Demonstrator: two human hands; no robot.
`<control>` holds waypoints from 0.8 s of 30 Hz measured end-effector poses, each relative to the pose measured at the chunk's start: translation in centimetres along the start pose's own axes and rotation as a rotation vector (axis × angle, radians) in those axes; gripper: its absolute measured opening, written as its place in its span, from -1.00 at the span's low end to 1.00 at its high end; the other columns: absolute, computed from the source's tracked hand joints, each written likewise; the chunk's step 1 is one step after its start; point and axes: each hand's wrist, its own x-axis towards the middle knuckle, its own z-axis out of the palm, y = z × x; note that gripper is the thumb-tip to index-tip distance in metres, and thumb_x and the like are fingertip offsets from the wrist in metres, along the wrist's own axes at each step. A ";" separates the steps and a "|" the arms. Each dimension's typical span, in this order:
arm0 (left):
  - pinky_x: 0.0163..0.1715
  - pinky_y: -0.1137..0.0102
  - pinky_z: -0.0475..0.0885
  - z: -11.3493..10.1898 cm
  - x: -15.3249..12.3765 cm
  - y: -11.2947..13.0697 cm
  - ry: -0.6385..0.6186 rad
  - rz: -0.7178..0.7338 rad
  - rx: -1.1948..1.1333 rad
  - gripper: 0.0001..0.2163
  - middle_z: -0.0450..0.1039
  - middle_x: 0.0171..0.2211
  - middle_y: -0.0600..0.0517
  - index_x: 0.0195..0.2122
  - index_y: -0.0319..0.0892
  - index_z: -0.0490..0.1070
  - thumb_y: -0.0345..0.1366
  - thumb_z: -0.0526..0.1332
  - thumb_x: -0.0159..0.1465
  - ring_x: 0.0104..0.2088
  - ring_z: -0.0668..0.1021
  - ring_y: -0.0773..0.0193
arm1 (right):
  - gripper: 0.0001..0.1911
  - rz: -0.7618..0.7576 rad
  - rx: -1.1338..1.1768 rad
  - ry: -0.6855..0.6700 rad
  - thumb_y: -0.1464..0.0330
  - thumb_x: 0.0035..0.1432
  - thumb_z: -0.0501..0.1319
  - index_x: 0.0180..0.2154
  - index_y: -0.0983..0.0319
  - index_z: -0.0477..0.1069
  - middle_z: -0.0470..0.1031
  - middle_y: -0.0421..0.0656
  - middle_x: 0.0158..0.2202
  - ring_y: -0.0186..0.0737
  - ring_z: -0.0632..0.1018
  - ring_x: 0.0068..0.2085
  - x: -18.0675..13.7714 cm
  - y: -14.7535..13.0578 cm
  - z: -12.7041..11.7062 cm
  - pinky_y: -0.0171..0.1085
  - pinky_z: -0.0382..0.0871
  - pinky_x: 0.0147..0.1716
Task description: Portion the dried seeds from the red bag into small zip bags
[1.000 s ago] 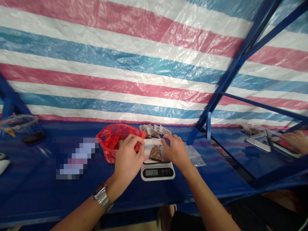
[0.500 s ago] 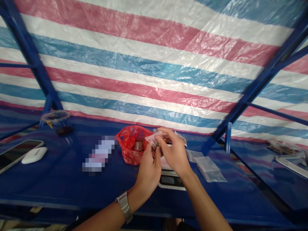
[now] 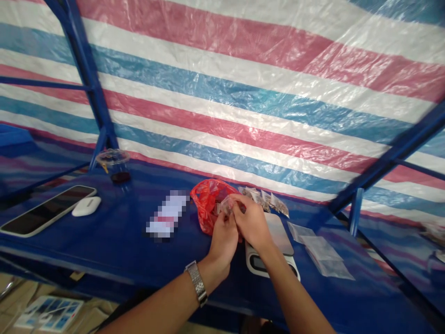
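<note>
Head cam: left hand (image 3: 223,239), right hand (image 3: 253,221) both pinching small bag (image 3: 227,204), looking clear, kinda crinkly, lower part hiding.

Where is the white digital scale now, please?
In the head view, the white digital scale lies right of centre, between the red plastic bag and the flat translucent bags.

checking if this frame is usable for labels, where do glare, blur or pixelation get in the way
Head view: glare streaks the striped tarp; same view: a pixelated patch on the blue table hides detail; same view: the clear bag between left hand and right hand looks soft, contents unclear.
</note>
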 end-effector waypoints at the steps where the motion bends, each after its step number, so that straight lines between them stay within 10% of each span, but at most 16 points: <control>1: -0.53 0.48 0.40 0.0 -0.1 0.1 -0.003 -0.013 0.011 -0.80 0.57 -0.42 0.00 -0.11 -0.25 0.47 -0.27 0.10 0.44 -0.53 0.55 0.33 | -0.67 0.004 0.003 -0.012 0.36 0.26 0.12 -0.07 0.17 0.63 0.67 -0.07 -0.01 -0.03 0.65 0.02 -0.1 0.0 -0.1 -0.03 0.47 0.12; 10: -0.61 0.49 0.31 -0.2 -0.4 0.4 -0.105 -0.058 0.145 -0.77 0.39 -0.64 0.15 -0.19 -0.21 0.40 -0.22 0.03 0.47 -0.68 0.47 0.34 | -0.69 0.037 0.059 -0.065 0.36 0.27 0.12 -0.11 0.16 0.62 0.68 -0.10 -0.04 -0.05 0.65 0.00 -0.8 0.0 -0.8 -0.04 0.46 0.11; 24: -0.61 0.48 0.37 -1.3 0.1 0.0 -0.145 0.015 0.292 -0.57 0.55 -0.46 0.08 0.31 -0.17 0.22 -0.22 0.04 0.44 -0.62 0.57 0.31 | -0.73 0.055 0.211 -0.010 0.36 0.27 0.17 -0.03 0.17 0.54 0.67 -0.11 -0.08 -0.10 0.66 -0.07 -1.6 0.5 -1.8 -0.09 0.51 0.03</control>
